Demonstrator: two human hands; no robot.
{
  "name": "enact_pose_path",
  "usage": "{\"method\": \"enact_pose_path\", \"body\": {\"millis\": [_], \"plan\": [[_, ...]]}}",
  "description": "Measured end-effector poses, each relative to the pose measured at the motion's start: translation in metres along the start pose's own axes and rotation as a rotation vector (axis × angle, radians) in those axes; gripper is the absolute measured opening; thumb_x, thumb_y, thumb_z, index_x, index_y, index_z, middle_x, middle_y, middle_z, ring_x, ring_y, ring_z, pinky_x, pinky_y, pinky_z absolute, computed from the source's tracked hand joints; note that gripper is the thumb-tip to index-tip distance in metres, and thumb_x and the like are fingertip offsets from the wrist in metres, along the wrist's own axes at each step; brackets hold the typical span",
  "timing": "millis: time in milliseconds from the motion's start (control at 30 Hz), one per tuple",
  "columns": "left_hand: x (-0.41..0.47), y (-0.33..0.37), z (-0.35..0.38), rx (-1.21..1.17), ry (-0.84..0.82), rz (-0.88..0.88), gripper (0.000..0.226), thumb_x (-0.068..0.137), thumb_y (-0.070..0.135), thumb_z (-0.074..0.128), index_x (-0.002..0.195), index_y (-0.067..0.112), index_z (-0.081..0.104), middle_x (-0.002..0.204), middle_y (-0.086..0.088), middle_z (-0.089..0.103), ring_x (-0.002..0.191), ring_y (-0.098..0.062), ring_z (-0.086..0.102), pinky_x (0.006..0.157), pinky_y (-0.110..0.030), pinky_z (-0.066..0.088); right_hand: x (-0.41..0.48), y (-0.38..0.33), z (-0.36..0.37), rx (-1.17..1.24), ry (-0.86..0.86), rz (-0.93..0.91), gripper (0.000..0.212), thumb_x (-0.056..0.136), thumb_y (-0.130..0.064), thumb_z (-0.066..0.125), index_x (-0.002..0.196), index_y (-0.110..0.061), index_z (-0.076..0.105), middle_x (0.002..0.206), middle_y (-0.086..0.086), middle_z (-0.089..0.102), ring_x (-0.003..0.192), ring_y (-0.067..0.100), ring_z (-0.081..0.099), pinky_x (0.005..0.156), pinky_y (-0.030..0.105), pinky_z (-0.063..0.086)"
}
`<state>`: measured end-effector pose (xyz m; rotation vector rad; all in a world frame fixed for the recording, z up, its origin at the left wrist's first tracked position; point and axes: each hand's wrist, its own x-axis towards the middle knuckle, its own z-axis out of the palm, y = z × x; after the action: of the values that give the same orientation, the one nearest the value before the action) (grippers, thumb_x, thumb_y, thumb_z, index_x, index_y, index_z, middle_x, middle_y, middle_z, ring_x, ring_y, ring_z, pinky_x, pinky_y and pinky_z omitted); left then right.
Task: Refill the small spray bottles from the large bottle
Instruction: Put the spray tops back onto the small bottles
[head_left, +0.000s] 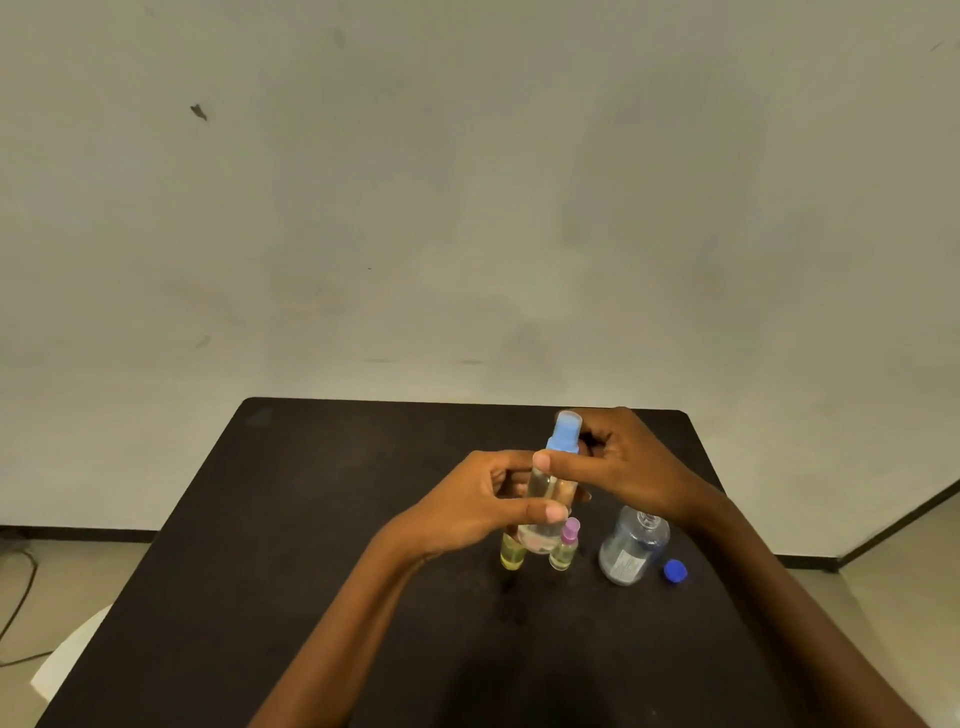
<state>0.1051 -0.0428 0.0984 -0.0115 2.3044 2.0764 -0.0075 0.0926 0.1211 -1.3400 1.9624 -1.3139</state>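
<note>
Left hand (483, 506) grips spray bottle (550, 488) upright; right hand (631, 467) pinches its blue cap (563, 431). Likely capping or uncapping. Big bottle (631, 548) stands open, right.

Dim warm light, soft blur

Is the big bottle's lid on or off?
Off. The big bottle stands upright on the table with its threaded neck bare, and its blue cap lies beside it.
</note>
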Motion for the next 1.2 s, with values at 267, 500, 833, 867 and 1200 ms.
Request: {"method": "enact_pose_path", "body": {"millis": [267,500,833,867,1200], "plan": [[0.001,-0.005,0.006,0.021,0.095,0.075,0.029,0.079,0.007,0.069,0.102,0.024,0.063,0.096,0.004,0.071,0.093,-0.01,0.067,0.083,-0.021,0.052,0.001,0.004,0.009,-0.135,0.137,-0.022,0.02,0.076,-0.04,0.06,0.063,-0.027,0.052,0.055,-0.005,0.049,0.054,0.007,0.044,0.055,0.018,0.039],[0.006,-0.012,0.004,0.051,0.142,0.105,0.033,0.079,0.011,0.07,0.107,0.027,0.061,0.107,0.001,0.069,0.103,-0.013,0.064,0.093,-0.025,0.049,0.005,0.008,0.014,-0.253,0.208,-0.062,0.026,0.076,-0.049,0.053,0.066,-0.024,0.054,0.06,0.003,0.055,0.06,0.021,0.051,0.057,0.029,0.042],[0.009,-0.02,0.002,0.082,0.17,0.106,0.034,0.079,0.013,0.069,0.109,0.027,0.059,0.107,0.002,0.068,0.102,-0.008,0.062,0.085,-0.014,0.048,0.01,0.017,0.017,-0.281,0.201,-0.086,0.024,0.073,-0.057,0.046,0.065,-0.035,0.049,0.059,-0.004,0.055,0.058,0.018,0.052,0.057,0.03,0.044],[0.009,-0.021,0.002,0.085,0.175,0.103,0.034,0.079,0.014,0.069,0.109,0.027,0.059,0.107,0.001,0.068,0.102,-0.008,0.062,0.085,-0.015,0.049,0.01,0.019,0.017,-0.282,0.2,-0.084,0.023,0.073,-0.057,0.047,0.065,-0.036,0.048,0.059,-0.008,0.053,0.058,0.014,0.052,0.058,0.026,0.043],[0.01,-0.031,-0.003,0.1,0.194,0.089,0.037,0.078,0.018,0.07,0.112,0.026,0.058,0.109,0.005,0.067,0.104,-0.007,0.061,0.09,-0.016,0.048,0.014,0.025,0.02,-0.282,0.201,-0.122,0.02,0.075,-0.054,0.045,0.062,-0.038,0.045,0.053,-0.014,0.047,0.057,0.007,0.05,0.055,0.014,0.036]]}}
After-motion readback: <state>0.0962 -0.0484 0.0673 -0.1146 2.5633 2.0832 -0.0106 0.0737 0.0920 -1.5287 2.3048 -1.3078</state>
